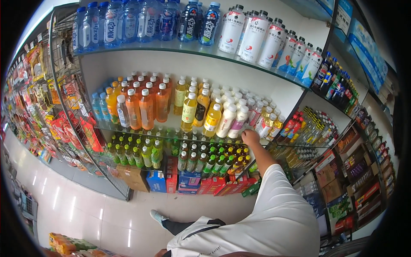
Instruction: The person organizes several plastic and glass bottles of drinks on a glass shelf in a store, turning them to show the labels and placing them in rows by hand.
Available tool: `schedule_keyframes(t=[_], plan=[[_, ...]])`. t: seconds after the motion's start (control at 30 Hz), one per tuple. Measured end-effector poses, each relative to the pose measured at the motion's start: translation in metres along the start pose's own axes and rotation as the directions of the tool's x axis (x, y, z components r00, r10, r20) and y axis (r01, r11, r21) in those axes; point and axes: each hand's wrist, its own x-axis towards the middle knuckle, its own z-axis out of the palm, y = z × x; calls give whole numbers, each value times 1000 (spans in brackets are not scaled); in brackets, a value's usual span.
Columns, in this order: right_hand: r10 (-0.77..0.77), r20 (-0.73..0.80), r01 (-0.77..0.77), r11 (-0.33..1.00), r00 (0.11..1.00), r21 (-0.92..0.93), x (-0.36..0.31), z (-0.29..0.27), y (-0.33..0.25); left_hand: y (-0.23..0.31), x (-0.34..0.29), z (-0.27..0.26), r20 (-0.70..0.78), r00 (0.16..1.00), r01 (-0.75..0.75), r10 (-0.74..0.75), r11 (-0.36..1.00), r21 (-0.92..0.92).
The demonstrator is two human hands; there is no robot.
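Observation:
My right arm, in a white sleeve, stretches forward to the middle glass shelf (175, 136). At the shelf's front edge my right hand (251, 137) is closed, its fingers curled and pressed together. It is beside the base of a white-capped bottle with a purple and white label (238, 123); whether it holds anything is hidden. Left of that bottle stand a pale bottle (226, 121) and a yellow drink bottle (212, 120). To the right of the hand are clear bottles with pinkish labels (266, 124). Only a sliver of my left hand (161, 253) shows at the lower edge, fingers hidden.
Blue bottles (113, 23) and white bottles (255, 36) line the upper shelf. Orange drink bottles (146, 109) stand further left. Green-capped bottles (209, 163) fill the lower shelf above cartons (188, 182). A wire rack (64, 103) holds snack packets at left. More shelving stands right.

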Motion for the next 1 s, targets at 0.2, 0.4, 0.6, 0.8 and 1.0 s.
schedule_keyframes(t=[0.2, 0.4, 0.6, 0.8, 1.0], plan=[[58, 64, -58, 998, 996, 5, 1, -12, -10, 14, 11, -32, -4, 998, 60, -60, 996, 72], [51, 29, -51, 999, 998, -11, 5, -6, -2, 68, 49, -79, 73, 997, 13, -39, 945, 327], [158, 191, -154, 987, 969, -39, 15, -19, -15, 126, 94, -99, 243, 968, -206, 65, 755, 622], [148, 182, -140, 989, 972, -56, 12, -22, -4, 181, 112, -48, 36, 996, 75, -86, 968, 240], [116, 150, -114, 993, 982, -22, 14, -19, -12, 140, 95, -59, 59, 985, 134, -162, 936, 326]])
